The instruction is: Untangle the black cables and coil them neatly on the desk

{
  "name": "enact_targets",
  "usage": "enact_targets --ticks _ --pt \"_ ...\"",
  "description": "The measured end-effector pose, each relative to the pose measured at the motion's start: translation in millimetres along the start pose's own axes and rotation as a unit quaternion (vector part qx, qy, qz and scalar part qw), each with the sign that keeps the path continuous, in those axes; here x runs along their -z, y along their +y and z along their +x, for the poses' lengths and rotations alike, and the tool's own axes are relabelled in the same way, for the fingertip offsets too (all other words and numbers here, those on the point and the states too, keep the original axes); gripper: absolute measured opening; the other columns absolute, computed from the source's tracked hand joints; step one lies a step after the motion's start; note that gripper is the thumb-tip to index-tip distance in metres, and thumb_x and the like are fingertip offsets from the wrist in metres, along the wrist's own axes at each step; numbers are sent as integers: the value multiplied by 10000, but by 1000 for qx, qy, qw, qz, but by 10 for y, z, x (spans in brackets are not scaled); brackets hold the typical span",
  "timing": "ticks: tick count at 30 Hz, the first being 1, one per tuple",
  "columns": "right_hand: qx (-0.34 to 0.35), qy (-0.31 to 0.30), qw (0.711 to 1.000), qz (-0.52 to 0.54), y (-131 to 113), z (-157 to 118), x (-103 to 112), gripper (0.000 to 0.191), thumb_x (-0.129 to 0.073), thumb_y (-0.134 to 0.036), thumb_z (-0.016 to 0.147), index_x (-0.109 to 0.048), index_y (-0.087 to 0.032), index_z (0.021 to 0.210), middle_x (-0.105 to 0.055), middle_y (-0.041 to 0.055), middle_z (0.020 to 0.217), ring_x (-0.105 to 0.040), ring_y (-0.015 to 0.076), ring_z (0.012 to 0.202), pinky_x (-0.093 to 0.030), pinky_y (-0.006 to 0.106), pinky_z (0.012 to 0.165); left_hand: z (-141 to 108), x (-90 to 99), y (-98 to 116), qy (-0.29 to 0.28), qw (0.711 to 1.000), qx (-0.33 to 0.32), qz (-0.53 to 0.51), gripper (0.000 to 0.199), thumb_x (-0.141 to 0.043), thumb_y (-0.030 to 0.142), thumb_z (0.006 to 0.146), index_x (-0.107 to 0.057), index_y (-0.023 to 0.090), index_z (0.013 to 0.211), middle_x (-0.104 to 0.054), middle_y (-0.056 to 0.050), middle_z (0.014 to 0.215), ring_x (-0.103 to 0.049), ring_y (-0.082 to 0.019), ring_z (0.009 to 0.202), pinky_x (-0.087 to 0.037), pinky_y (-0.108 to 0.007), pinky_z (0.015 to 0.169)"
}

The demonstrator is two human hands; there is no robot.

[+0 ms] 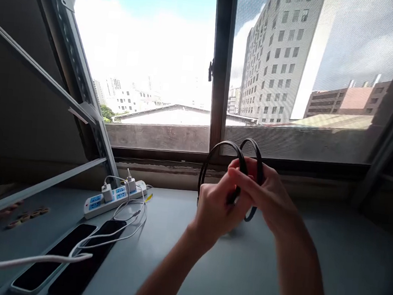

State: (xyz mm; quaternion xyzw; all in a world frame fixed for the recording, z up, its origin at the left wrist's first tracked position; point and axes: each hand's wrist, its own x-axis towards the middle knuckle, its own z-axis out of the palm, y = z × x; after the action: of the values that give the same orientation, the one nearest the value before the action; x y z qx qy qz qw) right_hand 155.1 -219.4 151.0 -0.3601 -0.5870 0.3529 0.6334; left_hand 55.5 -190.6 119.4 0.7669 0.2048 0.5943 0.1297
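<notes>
Both hands are raised over the grey-blue table, close together in front of the window. My left hand [215, 209] is closed on a thin black looped strap [205, 171], perhaps a belt or a cable; its exact kind does not show. My right hand [271, 197] meets the left one, its fingers closed on the same black loops. One loop arches up on the left, and a narrower one rises by the right fingers and hangs below them. The middle of the strap is hidden behind the fingers.
A white power strip [90, 210] with two plugged-in chargers stands at the back left. White cables [128, 236] run from it across two dark phones [57, 257]. A metal shelf frame [91, 114] rises at the left. A sliding window [218, 98] closes off the back.
</notes>
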Motion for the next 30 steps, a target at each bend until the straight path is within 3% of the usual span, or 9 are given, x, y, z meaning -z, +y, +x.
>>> enact_targets --ticks 4,6,10,12,17,20,24,27,30 --pt "6 1 1000 -17 18 27 69 210 -665 -366 709 -585 -176 749 -481 -48 569 -454 68 481 -384 160 442 67 107 31 -90 988 -98 72 169 -454 189 751 -427 191 584 -323 72 410 -272 -58 373 -263 -220 405" --pt "4 -33 997 -68 34 33 129 196 -607 -367 760 -605 -174 796 -524 -35 604 -480 79 517 -393 171 471 107 190 43 -90 986 -102 101 256 -444 221 781 -381 186 535 -357 54 415 -330 -71 396 -287 -231 442" --pt "10 -48 973 -227 40 19 216 219 -543 -328 796 -582 -162 660 -567 -5 626 -541 121 610 -423 203 550 179 384 -6 -20 991 91 96 160 -486 374 826 -485 215 844 -457 60 480 -446 -103 421 -326 -224 439" --pt "-3 -40 970 -240 25 3 220 229 -511 -307 813 -560 -165 639 -555 -7 569 -551 124 557 -432 207 517 209 486 -71 -20 987 124 104 320 -551 403 791 -441 229 1036 -512 55 544 -534 -138 512 -394 -248 507" --pt "8 -22 971 -238 -27 -44 156 177 -555 -296 783 -623 -166 685 -552 -25 499 -384 59 314 -286 170 299 246 625 -253 -83 978 35 190 691 -685 464 663 -378 277 1254 -546 -91 1138 -502 -268 1075 -400 -429 880" --pt "63 13 971 -230 -71 -102 86 138 -599 -250 751 -691 -186 831 -584 -23 518 -413 64 335 -280 161 287 263 590 -303 -109 981 7 157 670 -669 380 709 -363 294 1298 -465 -86 1282 -448 -251 1156 -388 -406 928" --pt "87 94 970 -205 -162 -210 -24 201 -649 -215 714 -704 -228 907 -532 -49 442 -453 77 342 -295 157 279 295 562 -274 -51 994 -13 96 112 -567 241 792 -641 198 864 -629 -48 879 -579 -170 836 -447 -307 772" --pt "90 168 962 -194 -204 -230 -60 165 -676 -217 700 -695 -233 864 -514 -54 440 -466 83 356 -297 155 264 296 611 -240 -8 996 36 78 280 -553 243 786 -592 167 519 -570 -16 575 -526 -117 551 -414 -247 553" --pt "98 215 955 -177 -166 -161 -33 147 -694 -228 690 -683 -216 836 -504 -60 429 -411 63 320 -288 156 261 281 624 -261 -24 994 100 32 349 -523 242 790 -553 166 450 -488 14 398 -446 -88 389 -336 -224 429"
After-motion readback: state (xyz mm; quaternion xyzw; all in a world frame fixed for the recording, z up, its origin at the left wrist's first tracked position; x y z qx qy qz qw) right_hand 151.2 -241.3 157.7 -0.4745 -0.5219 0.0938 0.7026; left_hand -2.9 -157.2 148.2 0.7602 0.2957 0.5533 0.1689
